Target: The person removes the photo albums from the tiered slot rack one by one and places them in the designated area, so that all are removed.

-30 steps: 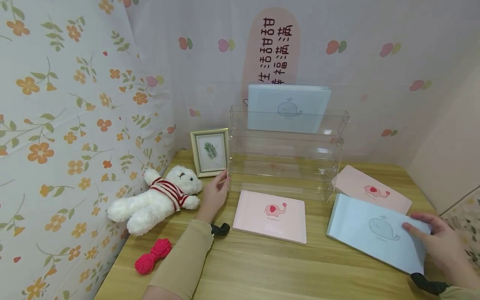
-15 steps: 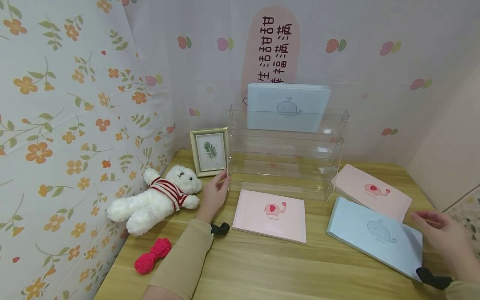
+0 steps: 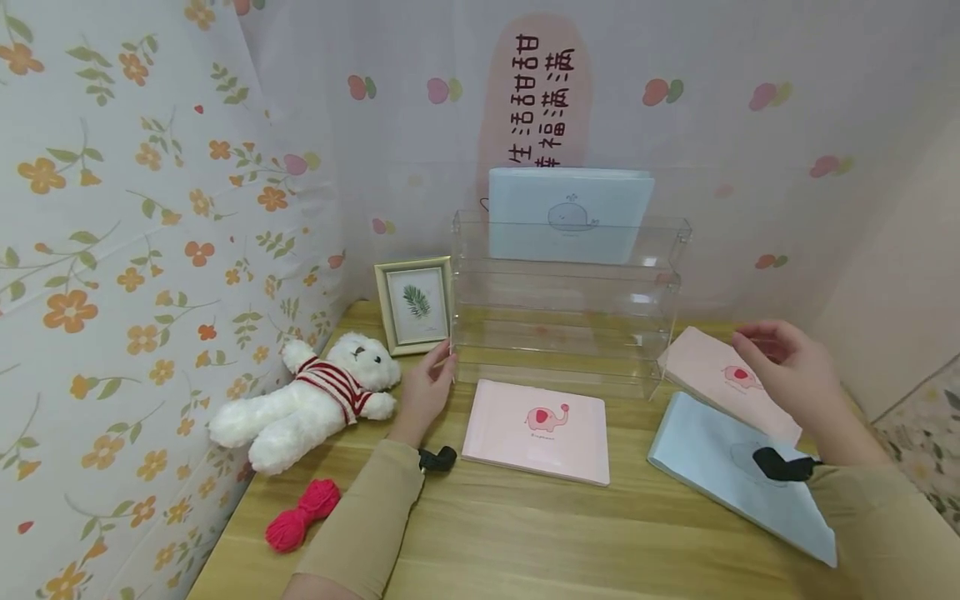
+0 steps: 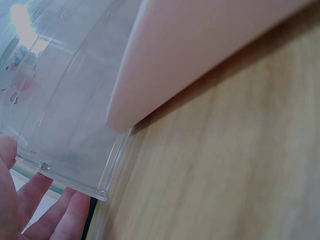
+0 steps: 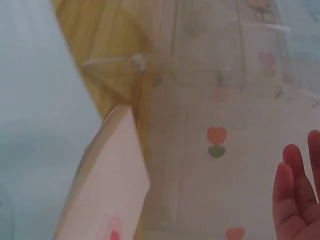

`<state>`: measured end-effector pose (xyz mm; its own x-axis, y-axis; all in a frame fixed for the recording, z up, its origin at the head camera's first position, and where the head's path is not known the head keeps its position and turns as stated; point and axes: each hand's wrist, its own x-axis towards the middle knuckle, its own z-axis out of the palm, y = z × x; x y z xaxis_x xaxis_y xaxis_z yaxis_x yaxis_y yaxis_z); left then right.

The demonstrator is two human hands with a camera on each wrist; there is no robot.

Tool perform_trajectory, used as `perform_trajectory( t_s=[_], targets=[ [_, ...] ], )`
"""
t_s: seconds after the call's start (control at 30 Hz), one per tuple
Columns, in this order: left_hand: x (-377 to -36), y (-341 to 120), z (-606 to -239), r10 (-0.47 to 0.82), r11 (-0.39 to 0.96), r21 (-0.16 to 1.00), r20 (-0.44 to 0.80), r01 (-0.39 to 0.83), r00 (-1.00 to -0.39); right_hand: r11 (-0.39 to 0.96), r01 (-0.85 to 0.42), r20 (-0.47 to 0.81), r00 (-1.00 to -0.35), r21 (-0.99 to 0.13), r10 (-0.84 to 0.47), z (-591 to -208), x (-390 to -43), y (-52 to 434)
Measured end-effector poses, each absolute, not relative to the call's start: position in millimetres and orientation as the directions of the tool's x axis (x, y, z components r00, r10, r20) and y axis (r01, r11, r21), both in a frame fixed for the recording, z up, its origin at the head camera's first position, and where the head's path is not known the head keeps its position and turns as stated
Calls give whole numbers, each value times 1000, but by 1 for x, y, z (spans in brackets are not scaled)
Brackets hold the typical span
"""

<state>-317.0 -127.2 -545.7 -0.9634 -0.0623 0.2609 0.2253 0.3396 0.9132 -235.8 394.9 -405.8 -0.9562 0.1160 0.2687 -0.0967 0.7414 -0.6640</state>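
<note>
Our right hand (image 3: 787, 379) hovers over the far-right pink elephant book (image 3: 723, 375), fingers loosely spread, gripping nothing; we can't tell if it touches the cover. That book lies flat on the surface (image 3: 525, 533), just below and slightly left of the hand, partly overlapping the blue whale book (image 3: 705, 458). Its long axis runs diagonally, from the clear acrylic rack (image 3: 566, 317) at far left toward near right. The right hand is much nearer to it. Our left hand (image 3: 427, 383) rests with straight fingers against the rack's front-left corner, holding nothing. A second pink book (image 3: 536, 429) lies flat between the hands, long axis left to right. Another blue book (image 3: 566, 212) stands upright in the rack's top tier.
</note>
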Motion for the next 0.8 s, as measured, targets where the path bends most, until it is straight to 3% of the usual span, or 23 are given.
perform_trajectory(
  t_s=[0.1, 0.3, 0.63, 0.8],
  targets=[
    [-318, -129, -547, -66, 340, 913, 264, 227, -962, 697, -166, 325, -940, -698, 101, -388, -255, 369],
    [-318, -130, -548, -73, 361, 901, 283, 239, -956, 654, -177, 332, -936, -736, 120, -354, -289, 328],
    [-318, -130, -548, -76, 351, 899, 307, 263, -949, 541, -263, 394, -909, -799, 139, -313, -333, 281],
    [-318, -128, -548, -63, 353, 896, 310, 269, -949, 520, -265, 368, -924, -812, 103, -293, -351, 267]
  ],
)
